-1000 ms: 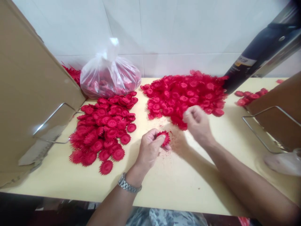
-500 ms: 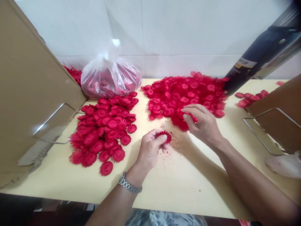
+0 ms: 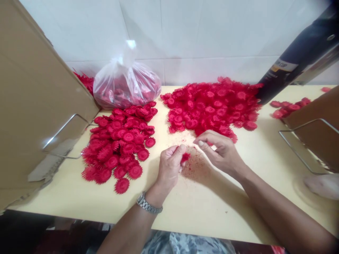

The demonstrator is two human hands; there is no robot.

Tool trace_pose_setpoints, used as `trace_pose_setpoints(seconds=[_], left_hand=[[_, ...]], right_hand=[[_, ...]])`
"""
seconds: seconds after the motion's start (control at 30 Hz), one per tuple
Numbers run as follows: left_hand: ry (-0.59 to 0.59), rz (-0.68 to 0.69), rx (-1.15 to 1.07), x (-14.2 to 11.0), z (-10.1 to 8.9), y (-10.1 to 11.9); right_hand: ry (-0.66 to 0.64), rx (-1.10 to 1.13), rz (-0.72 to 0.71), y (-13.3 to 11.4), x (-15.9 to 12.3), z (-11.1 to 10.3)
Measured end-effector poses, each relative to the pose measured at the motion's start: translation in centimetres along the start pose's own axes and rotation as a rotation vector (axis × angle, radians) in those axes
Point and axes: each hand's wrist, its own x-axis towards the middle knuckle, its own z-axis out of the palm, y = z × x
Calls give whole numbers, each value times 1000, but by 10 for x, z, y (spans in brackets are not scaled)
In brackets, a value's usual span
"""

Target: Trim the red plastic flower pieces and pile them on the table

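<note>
My left hand (image 3: 169, 165) is closed in a pinch on a red toothed disc (image 3: 185, 157), flower-like at its rim. Thumb and fingers cover much of the disc, which is now seen partly edge-on. Just to its right, my right hand (image 3: 221, 151) has thumb and forefinger brought together, apart from the disc; whatever may be between the tips is too small to name. Behind the right hand lies a wide heap of similar red discs (image 3: 212, 106). A second heap of red discs (image 3: 119, 141) spreads left of my left hand. Red crumbs (image 3: 194, 164) dot the table below my hands.
A tied clear plastic bag (image 3: 127, 84) with red pieces stands at the back left. Cardboard (image 3: 39, 91) with a wire loop (image 3: 65, 132) borders the left side; another cardboard piece (image 3: 315, 130) borders the right. A dark labelled object (image 3: 288, 60) leans at the back right.
My right hand has come from the edge of the right heap toward my left hand, its fingers opening and then pinching. The disc in my left hand has been tilted.
</note>
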Motion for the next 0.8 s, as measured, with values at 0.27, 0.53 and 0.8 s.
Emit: trace_pose_setpoints(seconds=[0.27,0.53,0.8], left_hand=[[-62,65,73,0,-2,-4],[-205,39,80,-1,-3,0],[-122,58,110,2,-4,-1]], right_hand=[[-270,389,252,-7,-3,14],[-252,791,395,-3,-2,12],[-181,622,284,1,-2,11]])
